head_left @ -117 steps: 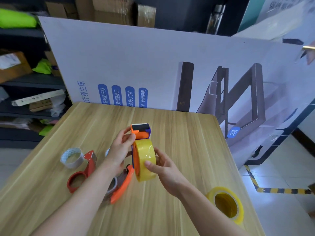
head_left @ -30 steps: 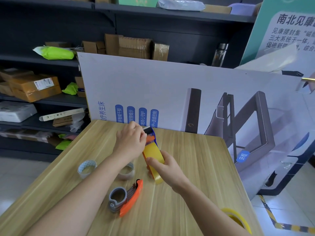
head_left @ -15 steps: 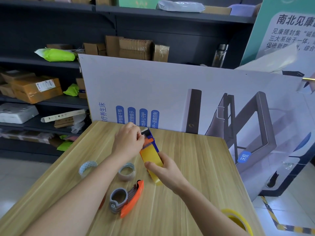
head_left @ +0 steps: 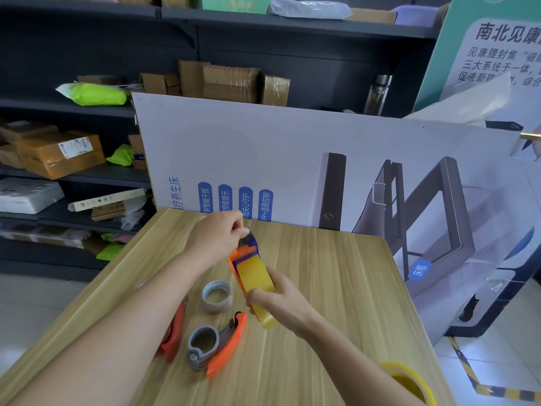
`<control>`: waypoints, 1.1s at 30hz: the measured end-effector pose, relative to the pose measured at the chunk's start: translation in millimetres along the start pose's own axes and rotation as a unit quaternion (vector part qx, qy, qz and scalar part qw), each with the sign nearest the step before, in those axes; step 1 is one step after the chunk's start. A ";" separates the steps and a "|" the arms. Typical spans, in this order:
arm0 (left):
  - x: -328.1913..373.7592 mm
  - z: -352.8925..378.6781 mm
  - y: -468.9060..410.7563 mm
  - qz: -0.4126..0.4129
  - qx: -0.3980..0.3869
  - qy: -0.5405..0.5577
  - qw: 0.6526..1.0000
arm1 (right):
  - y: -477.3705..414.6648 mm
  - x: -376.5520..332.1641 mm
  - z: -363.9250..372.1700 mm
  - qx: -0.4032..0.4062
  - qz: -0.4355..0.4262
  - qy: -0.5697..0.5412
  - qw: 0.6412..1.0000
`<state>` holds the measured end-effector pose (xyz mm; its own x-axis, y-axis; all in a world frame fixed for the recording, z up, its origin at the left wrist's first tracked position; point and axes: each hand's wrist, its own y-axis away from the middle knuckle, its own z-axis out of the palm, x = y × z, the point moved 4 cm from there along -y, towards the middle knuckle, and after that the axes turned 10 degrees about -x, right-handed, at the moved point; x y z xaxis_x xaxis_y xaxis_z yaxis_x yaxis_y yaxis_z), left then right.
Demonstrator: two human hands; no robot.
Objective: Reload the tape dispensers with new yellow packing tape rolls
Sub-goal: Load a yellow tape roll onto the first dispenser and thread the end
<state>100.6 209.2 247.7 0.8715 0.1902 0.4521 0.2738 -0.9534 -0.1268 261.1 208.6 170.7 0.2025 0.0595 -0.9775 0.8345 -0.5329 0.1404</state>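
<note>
Three dispensers, two yellow rolls, loaded dispenser (head_left: 244,257) centre frame between hands, left hand (head_left: 218,241) pinching its blue head, right hand (head_left: 282,303) gripping mounted roll (head_left: 254,275), spare roll (head_left: 408,375) lower right.

An orange-and-blue dispenser (head_left: 244,256) carrying a yellow roll (head_left: 256,281), seen edge-on, is held tilted above the table (head_left: 336,288). A second orange dispenser (head_left: 234,338) lies flat on the table, its grey hub bare. A spare yellow roll (head_left: 407,376) lies at the near right corner.
</note>
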 end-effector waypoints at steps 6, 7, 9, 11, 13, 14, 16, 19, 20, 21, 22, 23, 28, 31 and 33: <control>-12.6 -7.0 -6.4 -0.020 -0.007 0.054 0.998 | 1.9 -2.0 2.7 -0.008 0.008 0.000 1.000; -13.8 -7.3 -6.8 -0.018 -0.012 0.054 0.998 | 2.2 -1.6 3.2 -0.015 0.009 0.003 1.000; -14.7 -6.9 -6.8 -0.015 -0.023 0.055 0.998 | 1.2 0.0 4.8 -0.022 0.010 0.001 1.000; -15.7 -7.2 -6.1 -0.019 -0.019 0.066 0.997 | -0.2 1.3 6.4 -0.006 0.016 -0.016 1.000; -17.5 -8.8 -5.9 -0.026 -0.014 0.078 0.996 | -1.9 2.9 6.3 0.018 0.026 -0.034 0.999; -18.5 -9.6 -6.1 -0.029 -0.014 0.088 0.996 | -2.8 3.3 6.4 0.018 0.030 -0.035 0.999; -20.9 -11.7 -6.5 -0.037 -0.016 0.130 0.991 | -4.4 3.6 7.9 -0.005 0.035 -0.029 0.999; -20.7 -12.7 -5.9 -0.037 -0.027 0.172 0.984 | -5.7 4.8 9.0 -0.035 0.054 -0.019 0.998; -20.0 -12.5 -5.5 -0.035 -0.030 0.170 0.984 | -6.6 6.2 8.3 -0.032 0.062 -0.022 0.997; -19.4 -12.2 -5.1 -0.032 -0.033 0.163 0.986 | -7.3 7.4 7.8 -0.025 0.074 -0.031 0.996; -18.9 -11.7 -4.9 -0.030 -0.034 0.155 0.987 | -7.4 8.5 7.4 -0.014 0.086 -0.044 0.995; -18.7 -11.0 -4.9 -0.027 -0.037 0.148 0.988 | -6.8 9.8 6.5 -0.004 0.099 -0.057 0.993; -25.7 -9.8 -6.8 -0.053 -0.028 0.209 0.976 | -5.4 6.9 8.5 -0.031 0.098 -0.034 0.994; -30.6 -12.1 -8.3 -0.088 -0.005 0.310 0.946 | -6.1 6.5 17.4 -0.068 0.103 0.015 0.992; -28.7 -13.7 -9.0 -0.089 -0.015 0.320 0.943 | -6.9 9.5 21.9 -0.083 0.108 0.016 0.991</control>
<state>67.6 209.1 248.0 0.3870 0.1768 0.9050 0.3720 -0.9280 0.0222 246.0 194.4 157.0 0.3990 -0.0125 -0.9169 0.8421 -0.3906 0.3718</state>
